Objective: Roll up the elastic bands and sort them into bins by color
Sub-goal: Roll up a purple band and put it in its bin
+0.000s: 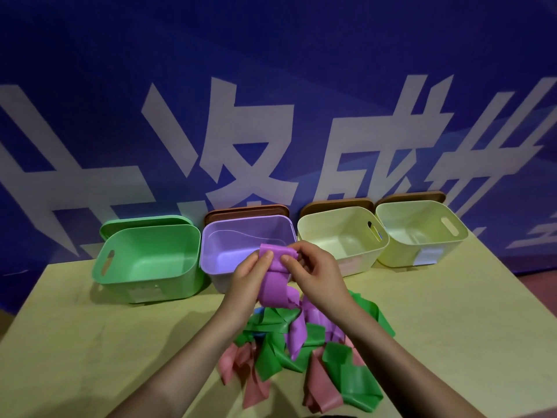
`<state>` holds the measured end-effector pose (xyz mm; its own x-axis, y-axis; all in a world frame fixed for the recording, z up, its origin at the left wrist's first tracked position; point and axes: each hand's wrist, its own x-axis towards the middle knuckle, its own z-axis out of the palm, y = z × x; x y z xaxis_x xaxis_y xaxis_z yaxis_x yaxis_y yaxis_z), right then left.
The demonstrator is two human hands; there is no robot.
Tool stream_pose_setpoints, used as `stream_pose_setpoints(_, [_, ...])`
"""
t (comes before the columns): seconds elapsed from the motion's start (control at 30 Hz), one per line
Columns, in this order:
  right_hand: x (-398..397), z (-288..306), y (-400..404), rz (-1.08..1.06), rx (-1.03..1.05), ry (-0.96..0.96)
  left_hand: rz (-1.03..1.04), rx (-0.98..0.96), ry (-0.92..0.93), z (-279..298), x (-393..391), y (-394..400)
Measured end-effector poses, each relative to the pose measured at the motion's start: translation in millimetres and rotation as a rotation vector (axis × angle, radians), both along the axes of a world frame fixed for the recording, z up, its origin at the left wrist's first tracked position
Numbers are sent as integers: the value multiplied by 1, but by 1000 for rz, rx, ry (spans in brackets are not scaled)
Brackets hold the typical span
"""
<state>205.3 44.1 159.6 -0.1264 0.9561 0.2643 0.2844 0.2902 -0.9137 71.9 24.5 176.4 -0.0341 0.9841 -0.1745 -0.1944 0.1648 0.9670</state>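
Observation:
A purple elastic band (pixel 275 283) is lifted in front of the purple bin (pixel 223 242), its upper end partly rolled. My left hand (pixel 250 274) pinches the band's left side, and my right hand (pixel 316 273) grips the roll's right end. The band's tail hangs down into a tangled pile of bands (pixel 304 354) on the table, green, pink, purple and a bit of blue. A green bin (pixel 147 263) stands left of the purple one. Two pale yellow bins (pixel 340 239) (pixel 422 233) stand to the right.
The bins line up along the far edge of the yellow-green table (pixel 105 342), against a blue banner wall. Lids lean behind the bins: a green lid (pixel 144 221) and brown lids (pixel 247 211).

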Motion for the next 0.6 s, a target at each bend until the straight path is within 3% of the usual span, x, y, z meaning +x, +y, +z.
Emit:
stream_pose_setpoints(0.07, [3, -2, 2, -49, 59, -40, -7, -108, -117, 3, 1, 0])
stream_pose_setpoints(0.37, [12, 0, 5, 1, 358, -333, -34, -220, -135, -2, 3, 0])
stream_pose_setpoints(0.6, [23, 1, 2, 180, 266, -336, -79, -172, -226, -5, -1, 0])
